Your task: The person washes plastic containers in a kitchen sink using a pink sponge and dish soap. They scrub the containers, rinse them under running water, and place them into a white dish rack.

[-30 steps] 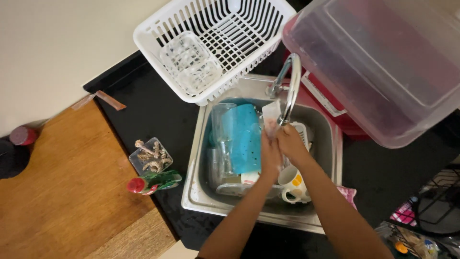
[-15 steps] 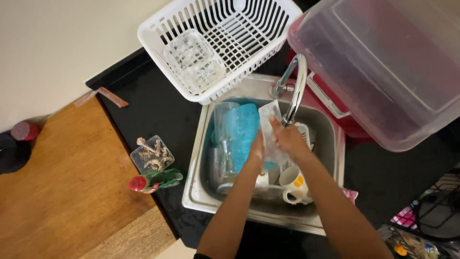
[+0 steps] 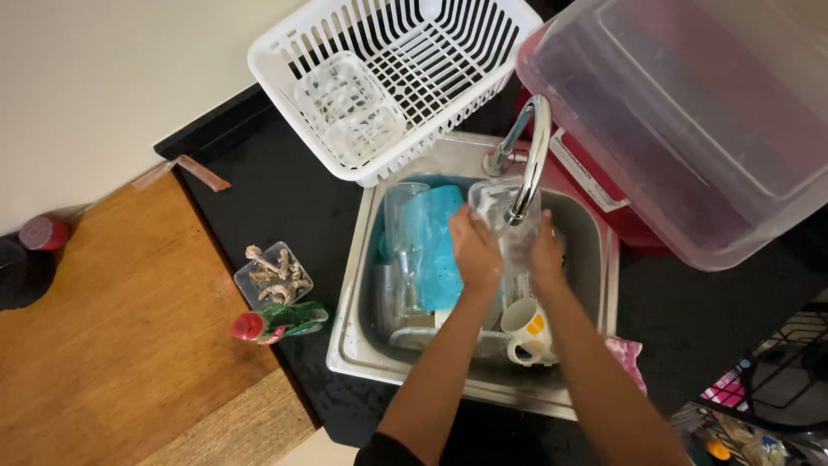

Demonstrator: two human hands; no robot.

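Observation:
Both my hands are over a steel sink (image 3: 355,345). Between them is a clear drinking glass (image 3: 498,205), held under the curved tap (image 3: 533,147). My left hand (image 3: 473,250) grips its left side and my right hand (image 3: 547,252) its right side. Below the hands lie a blue plastic board (image 3: 435,242), another clear glass (image 3: 402,216) and a white mug (image 3: 526,326) with a yellow spot.
A white dish rack (image 3: 392,78) with a clear cutlery cup stands behind the sink. A large clear plastic tub (image 3: 690,121) overhangs at the right. On the black counter sit a small clear dish (image 3: 272,274) and a green bottle (image 3: 280,321). A wooden table (image 3: 112,328) lies left.
The hands have lifted the clear glass up from the sink under the tap's spout. The view has shifted slightly.

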